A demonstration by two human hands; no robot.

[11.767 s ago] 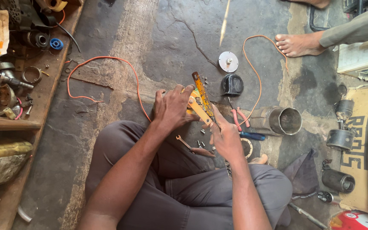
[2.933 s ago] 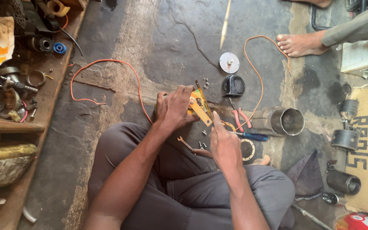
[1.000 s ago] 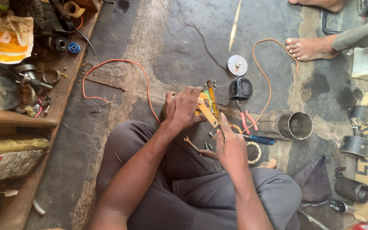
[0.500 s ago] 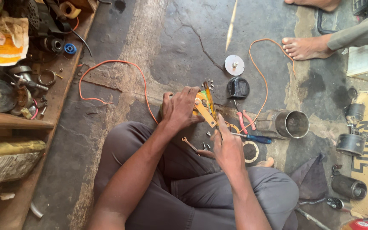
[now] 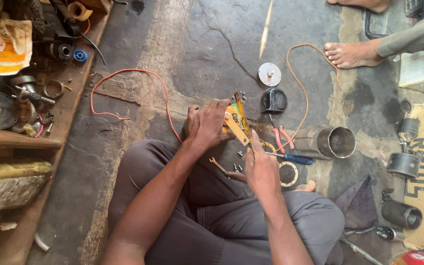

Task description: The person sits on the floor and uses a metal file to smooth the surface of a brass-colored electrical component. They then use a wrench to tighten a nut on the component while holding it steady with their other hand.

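While we sit cross-legged on the cracked concrete floor (image 5: 212,54), our left hand (image 5: 207,125) clamps down over the yellow motor part (image 5: 235,122), fingers curled and pressed together across its top so most of it is hidden. That yellow piece lies on the floor just ahead of our knees, and we place everything else from it. Our right hand (image 5: 261,167) sits just to its near right, fingers drawn together; they seem to pinch something slim, though we cannot tell what.

Loose screws (image 5: 239,164) lie scattered just below the yellow part, beside a small spanner (image 5: 217,164). Red-handled pliers (image 5: 280,137) and a blue-handled screwdriver (image 5: 293,158) rest to its right, with the ribbed metal cylinder (image 5: 330,142) beyond them. A black cap (image 5: 274,100) and a round metal disc (image 5: 269,74) sit farther out, and an orange wire (image 5: 123,78) loops away to the left.

We judge the main risk to be slipping: if our left grip eases, the part could twist and the right hand's tool jab our fingers. A knee shift could also scatter those screws into the floor's cracks.
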